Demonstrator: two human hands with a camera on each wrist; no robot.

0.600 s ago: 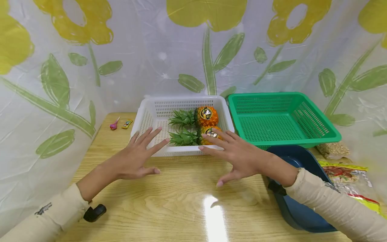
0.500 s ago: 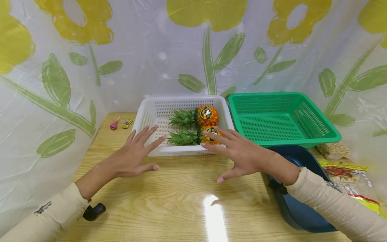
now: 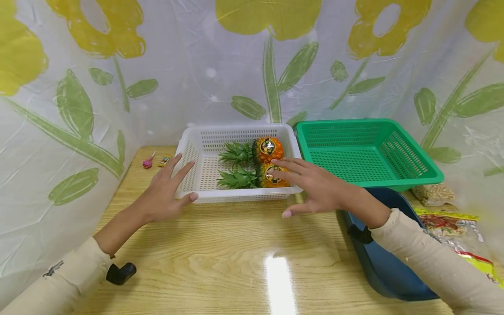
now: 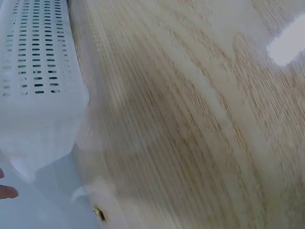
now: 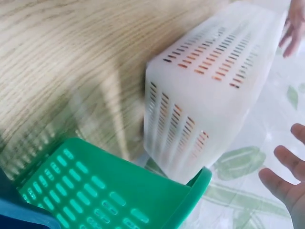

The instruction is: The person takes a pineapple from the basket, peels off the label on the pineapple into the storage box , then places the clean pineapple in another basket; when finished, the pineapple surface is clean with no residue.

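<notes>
A white perforated basket (image 3: 236, 194) stands at the back middle of the wooden table. Two pineapples lie in its right half, leaves pointing left: the rear pineapple (image 3: 278, 154) and the front pineapple (image 3: 252, 179), each with a round black and gold label. My left hand (image 3: 163, 194) hovers by the basket's front left corner, fingers spread, holding nothing. Over the front right corner my right hand (image 3: 320, 186) reaches with fingers extended, partly covering the front pineapple; it holds nothing. In the right wrist view, fingertips (image 5: 279, 183) show apart from the white basket's wall (image 5: 200, 81).
A green basket (image 3: 427, 180) adjoins the white one on the right. In front of it stands a dark blue basin (image 3: 387, 267). Bagged grains (image 3: 435, 194) and a food packet (image 3: 453, 225) lie far right. A lollipop (image 3: 148, 162) and a small yellow sweet (image 3: 164, 161) lie left.
My left hand has moved left and slightly up, towards the white basket's left corner. The right hand has shifted a little right and forward. The pineapples stay in the basket.
</notes>
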